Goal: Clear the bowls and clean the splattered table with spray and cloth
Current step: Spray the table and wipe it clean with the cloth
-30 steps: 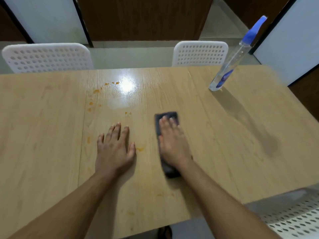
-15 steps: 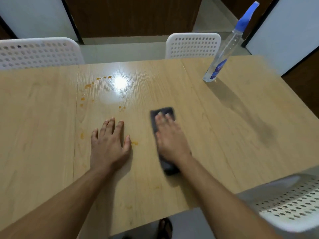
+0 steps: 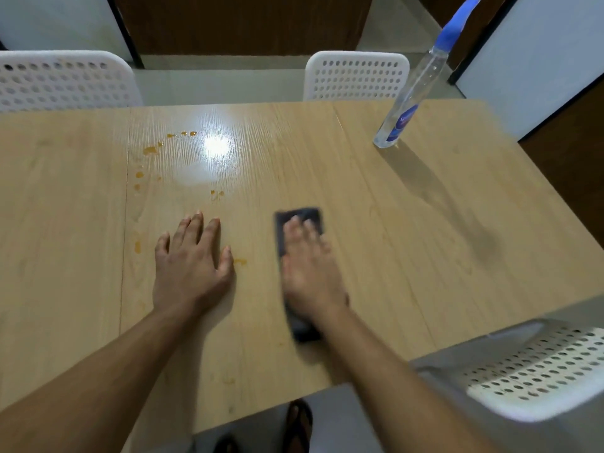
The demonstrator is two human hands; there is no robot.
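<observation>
A dark grey cloth point(image 3: 285, 223) lies folded on the wooden table point(image 3: 408, 240), and my right hand point(image 3: 310, 273) presses flat on it with straight fingers. My left hand point(image 3: 191, 268) rests flat on the table to the cloth's left, fingers spread. Orange splatters point(image 3: 151, 150) dot the table beyond and left of my left hand, with one spot point(image 3: 240, 262) right by its thumb. A clear spray bottle point(image 3: 408, 99) with a blue nozzle stands at the far right of the table. No bowls are in view.
Two white perforated chairs point(image 3: 356, 75) point(image 3: 62, 80) stand at the table's far side, and a third point(image 3: 536, 371) sits at the near right corner. A foot in a sandal point(image 3: 299, 423) shows below the table's near edge. Fainter splatters point(image 3: 228, 380) lie near that edge.
My right hand and the cloth have shifted slightly on the table and look blurred from motion. My left hand has stayed in place. The view has drifted a little.
</observation>
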